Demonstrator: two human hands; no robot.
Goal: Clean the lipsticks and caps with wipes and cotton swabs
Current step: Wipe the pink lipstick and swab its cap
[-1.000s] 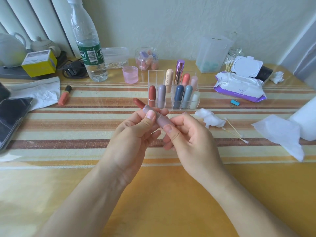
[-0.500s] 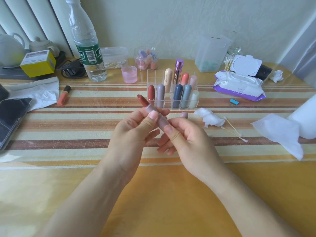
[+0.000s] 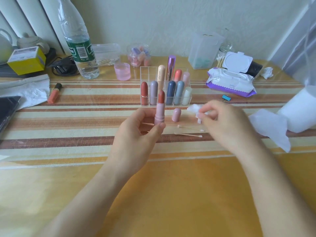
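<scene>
1. Two grips, joined on one lipstick a second earlier, had parted. The left grip was closed round the pink base with the thumb in front. The tube had turned from a slant to upright, red bullet extended, above the desk.
2. Right grip: it had gone off to the right, fingers curled on the crumpled wipe. Blurred, but apparently pinching it.
3. One pink cap: off the lipstick and standing on the desk just right of it, apart from both grips.
4. Meaning, as judged: uncapping was done and wiping of the tube was likely next. The cap had not yet been cleaned.
5. Two cotton swabs: lying on the desk between the grips, near the cap.
6. One clear organiser: behind the lipstick, holding several capped lipsticks upright.
7. Also present: a wipes pack with its lid open, rear right; a tissue sheet and paper roll at the right edge; a water bottle, rear left.
8. Obstruction: the cap and swabs lay between wipe and lipstick, so a low return could have toppled the cap.
</scene>
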